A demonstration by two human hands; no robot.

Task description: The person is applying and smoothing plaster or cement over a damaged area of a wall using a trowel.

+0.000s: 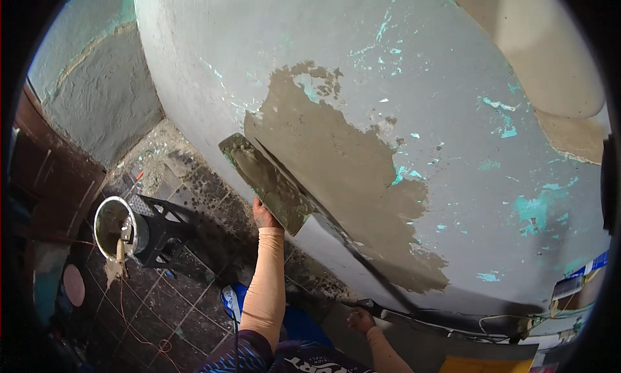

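My left hand (264, 214) is closed on the lower edge of a flat rectangular plastering trowel (268, 184), whose face is smeared with wet grey-brown plaster. The trowel stands out from the wall and throws a long dark shadow on it. Behind it, a large damp patch of fresh plaster (336, 153) covers part of the grey wall (466, 179). Low on the right, my right hand (361, 320) has its fingers curled. A small pale flat piece (381, 323) shows beside that hand; whether it is in my grip is unclear.
To the left, a bucket (132, 227) with a tool in it stands on a black plastic stool (169, 234). Debris lies on the dark tiled floor (152, 308), where a thin cord (124, 308) trails. Cables (453, 328) run along the wall's foot at right.
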